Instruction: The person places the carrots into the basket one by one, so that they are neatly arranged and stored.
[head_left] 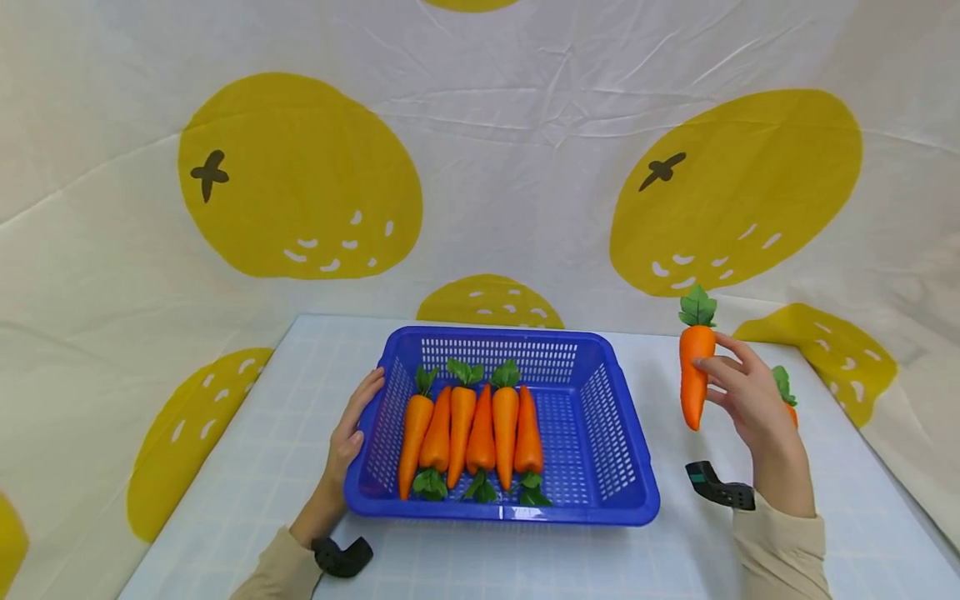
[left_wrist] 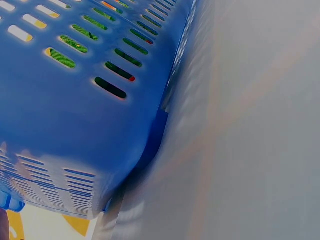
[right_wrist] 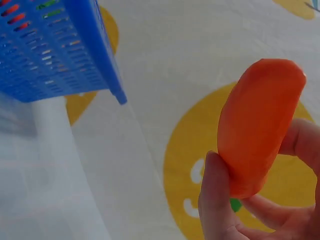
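Observation:
A blue plastic basket (head_left: 555, 515) stands on the table. Inside it, several orange carrots (head_left: 416, 433) lie side by side, their green leafy tops pointing alternately to the back and the front. Against the basket's left outer side rests my left hand (head_left: 348, 429), its fingers extended along the rim; the left wrist view shows mostly the basket wall (left_wrist: 75, 120). To the right of the basket, my right hand (head_left: 750, 396) pinches one carrot (head_left: 695, 367) between thumb and fingers above the table, leaves up and tip down. The same carrot (right_wrist: 260, 125) fills much of the right wrist view.
Another carrot (head_left: 782, 385) is on the table at the right, mostly hidden behind the right hand. A pale checked cloth (head_left: 247, 483) covers the table. Behind it hangs a white curtain (head_left: 510, 192) printed with yellow fruit.

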